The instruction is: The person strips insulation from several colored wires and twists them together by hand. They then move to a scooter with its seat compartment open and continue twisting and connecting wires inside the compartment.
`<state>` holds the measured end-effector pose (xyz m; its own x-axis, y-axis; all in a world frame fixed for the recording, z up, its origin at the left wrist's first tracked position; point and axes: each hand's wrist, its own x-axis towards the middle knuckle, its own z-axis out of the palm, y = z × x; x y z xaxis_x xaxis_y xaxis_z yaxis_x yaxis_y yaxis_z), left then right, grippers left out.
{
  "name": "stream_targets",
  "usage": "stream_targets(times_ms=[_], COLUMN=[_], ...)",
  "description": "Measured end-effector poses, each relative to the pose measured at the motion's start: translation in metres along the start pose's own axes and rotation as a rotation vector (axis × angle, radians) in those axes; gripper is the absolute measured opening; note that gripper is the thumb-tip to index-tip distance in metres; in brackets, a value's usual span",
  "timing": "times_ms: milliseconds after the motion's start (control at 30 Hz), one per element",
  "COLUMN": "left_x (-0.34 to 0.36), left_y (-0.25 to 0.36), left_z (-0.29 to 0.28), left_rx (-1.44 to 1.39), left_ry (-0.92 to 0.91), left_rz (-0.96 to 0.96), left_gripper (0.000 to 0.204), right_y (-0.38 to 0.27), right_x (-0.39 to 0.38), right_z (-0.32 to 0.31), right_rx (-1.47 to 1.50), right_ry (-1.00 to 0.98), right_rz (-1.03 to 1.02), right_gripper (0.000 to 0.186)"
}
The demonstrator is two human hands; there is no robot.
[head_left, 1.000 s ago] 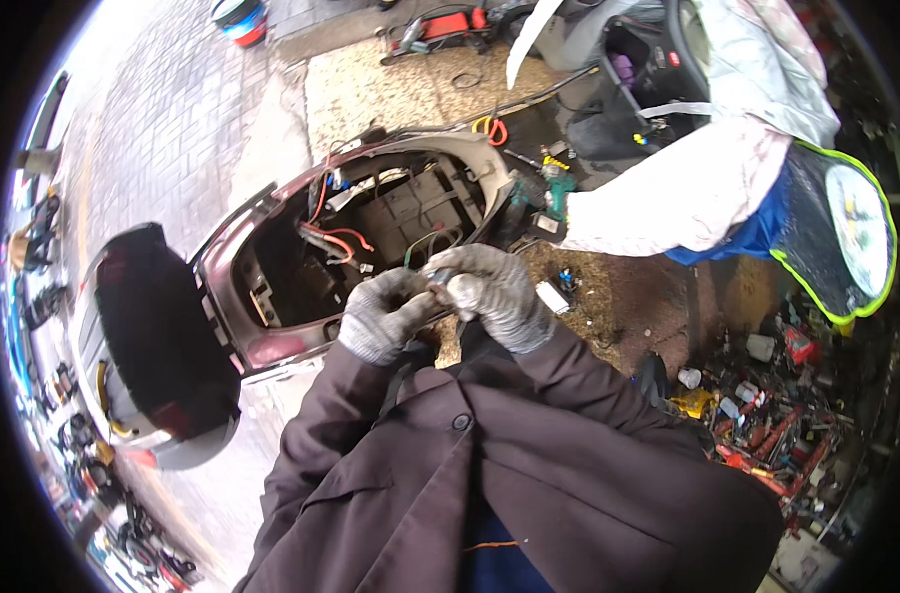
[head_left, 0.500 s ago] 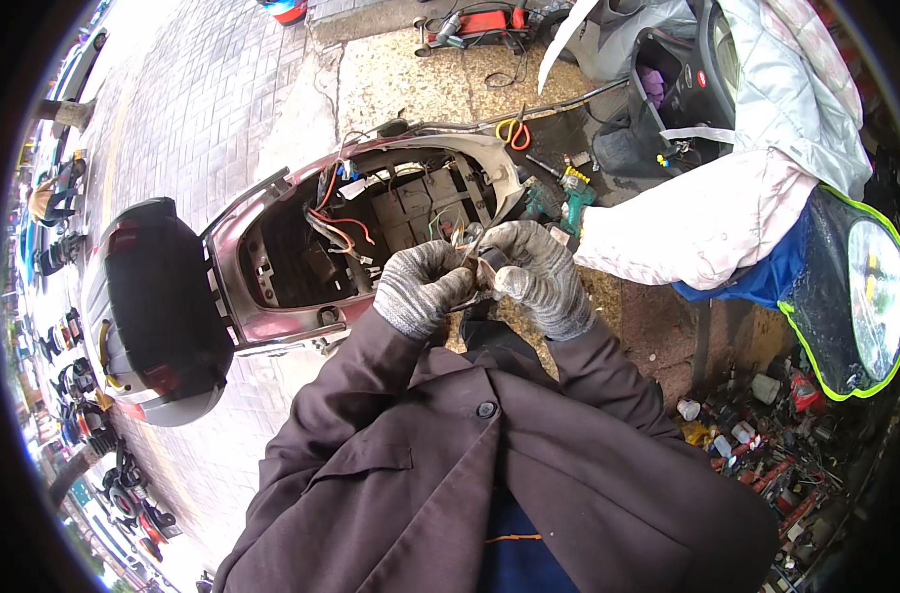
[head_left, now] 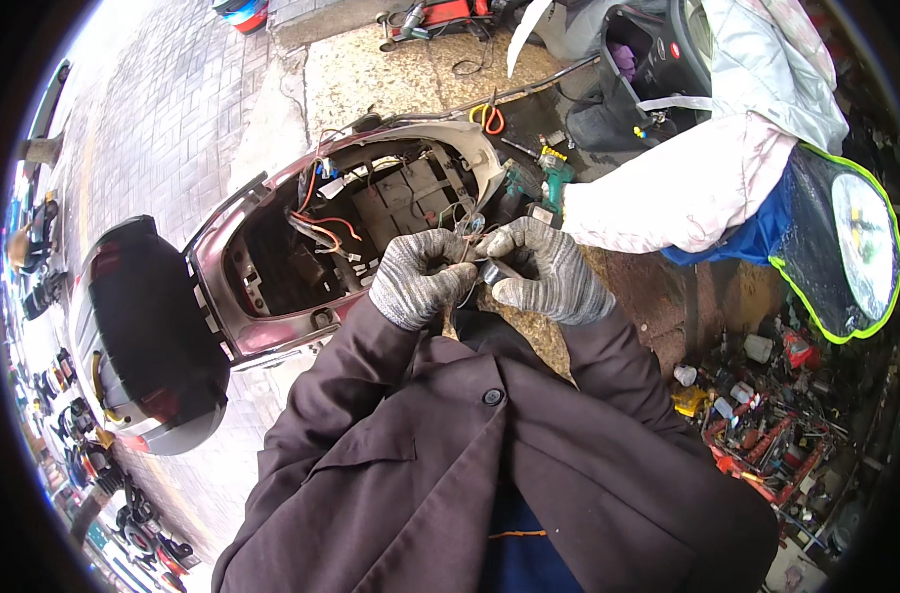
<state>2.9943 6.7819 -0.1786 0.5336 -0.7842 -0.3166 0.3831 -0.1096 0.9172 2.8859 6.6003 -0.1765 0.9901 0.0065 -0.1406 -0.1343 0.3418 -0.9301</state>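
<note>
My left hand, in a grey knit glove, pinches thin wires in front of the open maroon scooter body, where red wires and green wires lie inside. Close beside it my right hand, gloved alike, is closed on a small dark rounded object at the wires; its exact kind is hard to make out. Beyond my hands lie a green power drill and orange-handled scissors.
A black top box stands at the left, parked scooters farther out. A white cover drapes at the right beside a black scooter part. A red tray of tools lies lower right; a red machine sits at the top.
Both hands have moved to the right relative to the scooter body, still together at the wires. My right hand's wrist has shifted rightward, and the dark object shows between the hands.
</note>
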Motion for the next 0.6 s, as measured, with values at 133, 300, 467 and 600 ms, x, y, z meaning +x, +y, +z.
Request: stream_targets(times_ms=[133, 300, 467, 600], left_x=[0.000, 0.001, 0.002, 0.002], left_y=[-0.004, -0.014, -0.021, -0.023], left_z=[-0.002, 0.002, 0.009, 0.009], left_rx=[0.002, -0.079, -0.319, -0.308], left_ry=[-0.047, -0.020, -0.026, -0.057], left_rz=[0.055, 0.038, -0.072, -0.115], left_gripper=[0.009, 0.005, 0.008, 0.009], right_y=[0.000, 0.003, 0.001, -0.001], right_x=[-0.008, -0.015, -0.028, -0.038], right_z=[0.005, 0.013, 0.017, 0.024], right_rx=[-0.029, -0.004, -0.140, 0.057], right_ry=[0.030, 0.098, 0.160, 0.227], right_rz=[0.080, 0.051, 0.059, 0.122], right_gripper=[0.037, 0.028, 0.023, 0.032])
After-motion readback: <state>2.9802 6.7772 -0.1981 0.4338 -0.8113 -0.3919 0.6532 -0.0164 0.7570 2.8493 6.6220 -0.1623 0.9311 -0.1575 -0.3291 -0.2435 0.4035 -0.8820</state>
